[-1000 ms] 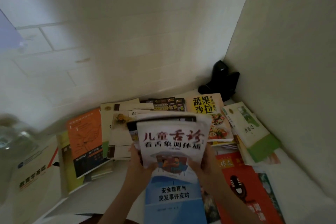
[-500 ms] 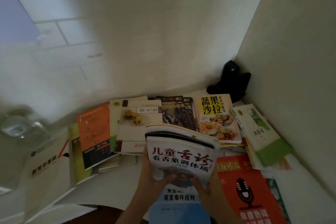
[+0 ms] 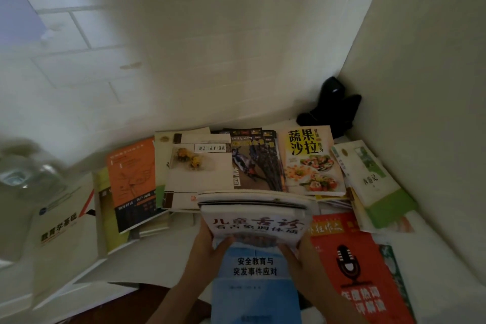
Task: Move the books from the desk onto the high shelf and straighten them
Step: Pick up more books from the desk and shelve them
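Observation:
I hold a small stack of books (image 3: pixel 256 218) between both hands, its top cover white with red and black Chinese title, tilted away from me. My left hand (image 3: pixel 210 247) grips its left edge and my right hand (image 3: pixel 295 251) grips its right edge. Under the stack lies a light blue book (image 3: pixel 256 281). Flat on the white desk (image 3: pixel 168 250) around it lie an orange book (image 3: pixel 131 181), a cream book with yellow flowers (image 3: pixel 200 168), a dark bird magazine (image 3: pixel 252 160), a salad cookbook (image 3: pixel 307 160), a white-green book (image 3: pixel 373 179) and a red microphone book (image 3: pixel 352 265).
A black object (image 3: pixel 331 108) stands in the back right corner where the tiled wall meets the side panel (image 3: pixel 420 87). A white book with black title (image 3: pixel 60 226) and a blurred clear object (image 3: pixel 23 173) sit at the left.
The stack in my hands has tipped forward and lowered, so its cover now shows foreshortened. More of the blue book below it shows. The view has tilted upward slightly.

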### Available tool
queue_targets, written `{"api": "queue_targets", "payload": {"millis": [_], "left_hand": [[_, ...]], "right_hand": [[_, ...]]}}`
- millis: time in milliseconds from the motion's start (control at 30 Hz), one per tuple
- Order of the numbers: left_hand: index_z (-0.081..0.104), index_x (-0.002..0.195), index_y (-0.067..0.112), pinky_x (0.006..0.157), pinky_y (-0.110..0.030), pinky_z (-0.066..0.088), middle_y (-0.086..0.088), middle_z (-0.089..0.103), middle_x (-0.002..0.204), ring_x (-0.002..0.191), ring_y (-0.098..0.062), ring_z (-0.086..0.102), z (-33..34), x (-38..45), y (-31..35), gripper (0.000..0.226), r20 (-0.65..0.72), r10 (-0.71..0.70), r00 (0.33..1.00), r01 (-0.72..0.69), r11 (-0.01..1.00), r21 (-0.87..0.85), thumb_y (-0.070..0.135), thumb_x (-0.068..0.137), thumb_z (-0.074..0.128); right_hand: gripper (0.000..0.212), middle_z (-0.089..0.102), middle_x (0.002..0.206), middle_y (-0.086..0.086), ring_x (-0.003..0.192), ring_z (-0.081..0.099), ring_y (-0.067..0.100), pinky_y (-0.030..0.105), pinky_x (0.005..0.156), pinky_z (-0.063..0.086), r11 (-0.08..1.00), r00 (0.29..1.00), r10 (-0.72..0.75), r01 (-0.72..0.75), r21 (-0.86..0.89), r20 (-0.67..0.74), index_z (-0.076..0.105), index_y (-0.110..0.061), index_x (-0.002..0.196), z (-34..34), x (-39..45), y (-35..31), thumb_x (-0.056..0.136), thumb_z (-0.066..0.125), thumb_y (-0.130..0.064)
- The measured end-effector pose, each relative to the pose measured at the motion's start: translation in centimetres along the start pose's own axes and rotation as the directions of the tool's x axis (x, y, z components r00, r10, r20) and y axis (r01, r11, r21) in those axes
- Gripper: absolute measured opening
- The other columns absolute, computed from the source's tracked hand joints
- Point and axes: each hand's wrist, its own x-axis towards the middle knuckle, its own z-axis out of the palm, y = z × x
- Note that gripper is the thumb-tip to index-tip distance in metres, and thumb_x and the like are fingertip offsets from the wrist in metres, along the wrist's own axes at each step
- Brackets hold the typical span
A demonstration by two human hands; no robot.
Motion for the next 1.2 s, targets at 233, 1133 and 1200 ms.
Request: {"api": "queue_targets", "payload": {"millis": [233, 1133, 1200], "left_hand": [[0.045, 0.121, 0.036, 0.078, -0.027, 0.059, 0.018, 0.065, 0.112, 0.104, -0.002, 0.064, -7.0, -1.0, 7.4, 0.064, -0.145, 0.174, 0.974, -0.182, 0.982, -0.046, -0.006, 0.079, 0.07], [0.062, 0.111, 0.03, 0.067, -0.04, 0.061, 0.01, 0.07, 0.097, 0.083, -0.01, 0.07, -51.1, -25.4, 45.9, 0.042, -0.772, 0.635, 0.001, -0.474, 0.68, 0.559, 0.026, 0.074, 0.08], [0.06, 0.106, 0.037, 0.069, -0.038, 0.061, 0.014, 0.068, 0.097, 0.084, -0.006, 0.068, -53.4, -22.9, 46.5, 0.04, -0.747, 0.663, -0.047, -0.37, 0.684, 0.629, 0.033, 0.072, 0.081]], "right_hand": [[0.054, 0.056, 0.121, -0.036, 0.115, 0.058, 0.001, 0.02, 0.092, 0.052, 0.956, 0.962, -0.273, 0.269, 0.116, 0.025, 0.035, -0.04, 0.133, -2.2, 0.6, -9.0, 0.093, 0.06, -0.012], [0.051, 0.059, 0.123, 0.002, 0.1, 0.061, 0.019, 0.042, 0.085, 0.054, 0.124, 0.106, -0.989, 0.973, 0.193, 0.103, 0.031, -0.02, 0.135, 5.2, -11.1, -76.2, 0.093, 0.06, -0.017], [0.055, 0.055, 0.123, 0.003, 0.101, 0.061, 0.024, 0.048, 0.083, 0.056, 0.178, 0.146, -0.975, 0.965, 0.193, 0.17, 0.024, -0.022, 0.137, 5.8, -9.0, -79.0, 0.094, 0.058, -0.017]]}}
